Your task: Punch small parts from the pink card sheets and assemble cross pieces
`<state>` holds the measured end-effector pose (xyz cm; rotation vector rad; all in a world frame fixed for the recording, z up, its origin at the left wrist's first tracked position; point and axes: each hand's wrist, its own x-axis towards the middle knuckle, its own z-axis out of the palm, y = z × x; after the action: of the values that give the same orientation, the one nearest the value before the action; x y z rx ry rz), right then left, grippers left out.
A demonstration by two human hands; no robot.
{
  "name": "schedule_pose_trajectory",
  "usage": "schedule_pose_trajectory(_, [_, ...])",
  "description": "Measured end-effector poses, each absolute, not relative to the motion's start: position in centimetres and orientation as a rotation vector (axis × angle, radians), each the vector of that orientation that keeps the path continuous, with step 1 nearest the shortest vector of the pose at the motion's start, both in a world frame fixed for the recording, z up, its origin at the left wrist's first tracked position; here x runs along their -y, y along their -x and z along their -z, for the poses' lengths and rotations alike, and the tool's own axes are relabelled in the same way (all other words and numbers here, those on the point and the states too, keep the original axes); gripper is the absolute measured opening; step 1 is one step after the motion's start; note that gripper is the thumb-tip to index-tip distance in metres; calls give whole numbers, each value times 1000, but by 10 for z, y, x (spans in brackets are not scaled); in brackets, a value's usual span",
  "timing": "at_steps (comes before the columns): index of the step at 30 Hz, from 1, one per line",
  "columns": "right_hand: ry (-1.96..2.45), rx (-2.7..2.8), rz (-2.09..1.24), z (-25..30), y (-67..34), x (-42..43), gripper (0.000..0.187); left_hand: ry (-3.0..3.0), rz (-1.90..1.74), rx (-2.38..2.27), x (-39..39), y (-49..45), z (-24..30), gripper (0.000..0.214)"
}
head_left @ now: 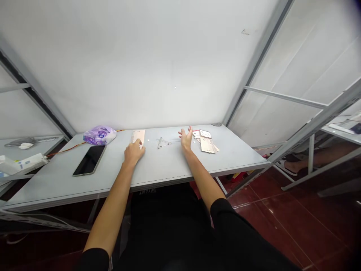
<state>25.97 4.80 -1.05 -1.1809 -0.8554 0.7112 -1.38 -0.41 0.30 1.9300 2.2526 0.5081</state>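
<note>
My left hand (134, 152) rests on the near end of a pale flat ruler (138, 136), its fingers curled over the ruler on the grey table (169, 169). My right hand (186, 138) is raised slightly above the table with its fingers spread, holding nothing. A clear triangular set square (163, 143) lies between my hands. Just right of my right hand is a small pile of printed cards and pale rulers (207, 142), with a white card (205, 134) on the far side.
A purple soft packet (99, 135) and a black smartphone (89, 160) lie at the table's left, with an orange cable (66, 149) beyond them. White panels in grey metal frames stand behind and right. A seated person's leg (299, 162) shows beyond the right frame, above a red tiled floor.
</note>
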Motion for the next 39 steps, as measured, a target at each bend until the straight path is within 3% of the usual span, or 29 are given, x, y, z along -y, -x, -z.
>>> schedule_pose_trajectory(5, [1139,368,-845,7,-296,-57,72,-1815,-467,-2371,5,20,0,30])
schedule_pose_trajectory(9, [1128,361,-922,8,-302,-58,73,-1906,-603,-2282,3,24,6,20])
schedule_pose_trajectory(18, [915,144,-956,9,-313,-58,77,-1952,-652,-2258,2,27,11,24])
schedule_pose_trajectory(26, [1036,209,-813,11,-315,-59,51,-1956,-646,-2209,5,19,2,20])
schedule_pose_trajectory(34, [1092,387,-749,14,-298,-60,58,-2108,-884,-1941,0,16,3,20])
schedule_pose_trajectory(39, [1118,570,-815,13,-276,-55,38,-2109,-969,-1791,2,11,1,10])
